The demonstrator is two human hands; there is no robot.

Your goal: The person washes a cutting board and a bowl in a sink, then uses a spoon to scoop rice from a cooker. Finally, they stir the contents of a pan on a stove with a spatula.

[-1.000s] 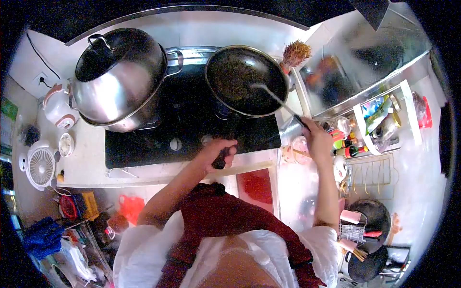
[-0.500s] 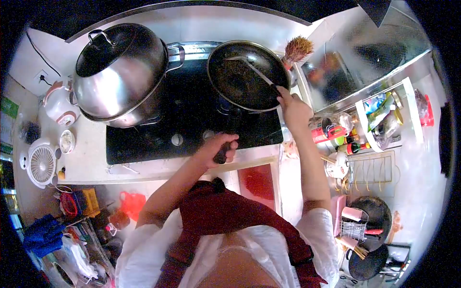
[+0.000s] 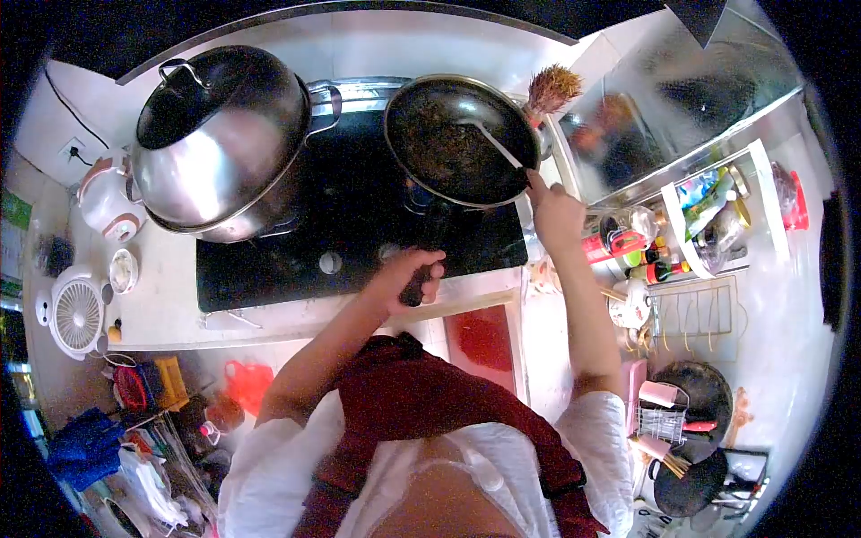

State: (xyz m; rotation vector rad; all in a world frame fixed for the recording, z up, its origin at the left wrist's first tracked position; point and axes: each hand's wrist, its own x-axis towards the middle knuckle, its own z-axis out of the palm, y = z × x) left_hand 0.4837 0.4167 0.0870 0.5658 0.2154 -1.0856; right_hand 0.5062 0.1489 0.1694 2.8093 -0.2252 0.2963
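Observation:
A dark wok (image 3: 426, 166) sits on the right side of the black glass cooktop (image 3: 350, 211), with dark bits over its inner surface. My left hand (image 3: 408, 276) is closed around the wok's dark handle, close to the front edge of the counter. At the wok's right rim, my right hand (image 3: 558, 213) grips a spatula (image 3: 499, 143) by its dark handle. Its pale metal shaft slants down into the wok, and the head rests at about the middle of the pan, hard to make out against the dark bottom.
A large steel pot with a domed lid (image 3: 247, 157) covers the left burner. A kettle (image 3: 112, 202), a small bowl (image 3: 124, 269) and a white fan (image 3: 78, 309) stand left. Behind the wok is a bristle brush (image 3: 553, 90); bottles and a rack (image 3: 691, 318) line the right.
The spatula's head has moved right and slightly toward me inside the wok, and my right hand has shifted slightly right and down. My left hand stays on the wok handle.

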